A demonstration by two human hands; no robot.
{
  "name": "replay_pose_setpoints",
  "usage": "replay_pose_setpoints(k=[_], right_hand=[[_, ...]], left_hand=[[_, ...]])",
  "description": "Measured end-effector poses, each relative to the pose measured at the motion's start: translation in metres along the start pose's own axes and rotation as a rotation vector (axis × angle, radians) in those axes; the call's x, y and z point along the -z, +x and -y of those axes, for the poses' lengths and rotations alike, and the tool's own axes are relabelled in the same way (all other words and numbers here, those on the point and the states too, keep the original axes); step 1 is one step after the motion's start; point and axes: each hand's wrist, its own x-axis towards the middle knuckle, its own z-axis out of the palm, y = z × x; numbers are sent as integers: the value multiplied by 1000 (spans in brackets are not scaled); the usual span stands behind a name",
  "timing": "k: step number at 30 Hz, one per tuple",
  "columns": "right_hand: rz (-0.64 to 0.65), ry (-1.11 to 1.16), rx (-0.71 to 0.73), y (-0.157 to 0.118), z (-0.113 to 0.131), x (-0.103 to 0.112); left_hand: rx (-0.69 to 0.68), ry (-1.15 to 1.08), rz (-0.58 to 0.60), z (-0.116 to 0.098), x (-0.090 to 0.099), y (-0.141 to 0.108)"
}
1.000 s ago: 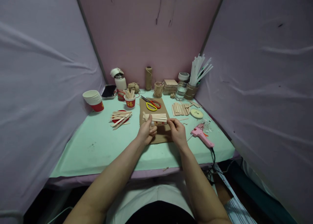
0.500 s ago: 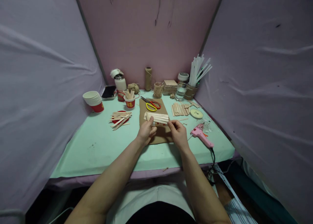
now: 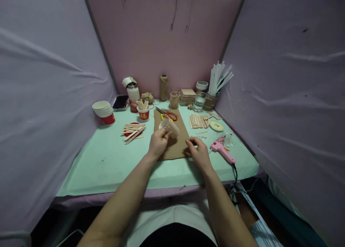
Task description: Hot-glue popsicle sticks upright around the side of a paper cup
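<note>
My left hand is closed on a paper cup with flat wooden sticks fixed along its side. The cup is tilted, its pale open mouth towards the left, above a brown cardboard sheet. To the right of it, apart from the cup, is my right hand, thumb and fingertips pinched together over the cardboard's right edge. Whatever may be between those fingertips is too small to make out. Just behind the cup lie scissors with red and yellow handles, partly covered by it.
A pink glue gun lies at right, its cord off the table edge. Loose sticks are behind it; more sticks lie on a red lid. Stacked cups, a stick-filled red cup and a water glass stand farther back.
My left hand has turned the cup, so its mouth shows and the row of sticks faces away to the right. My right hand has come off the sticks and moved slightly down.
</note>
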Motion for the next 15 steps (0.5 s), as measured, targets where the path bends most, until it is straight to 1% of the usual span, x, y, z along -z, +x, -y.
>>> replay_pose_setpoints(k=[3,5,7,9,11,15], right_hand=[[-18,-126,12,-3,-7,27],[-46,-203,-16,-5,-13,47],[-80,-278,-44,-6,-21,66],[-106,-344,-58,-7,-29,82],[-116,-398,-68,-6,-37,94],[-110,-518,-62,-7,-54,111]], left_hand=[[-141,358,163,-2,10,2],[-190,581,267,-2,14,4],[-222,710,329,0,16,7],[-255,727,357,2,16,9],[-281,682,363,5,15,10],[-317,564,350,7,13,10]])
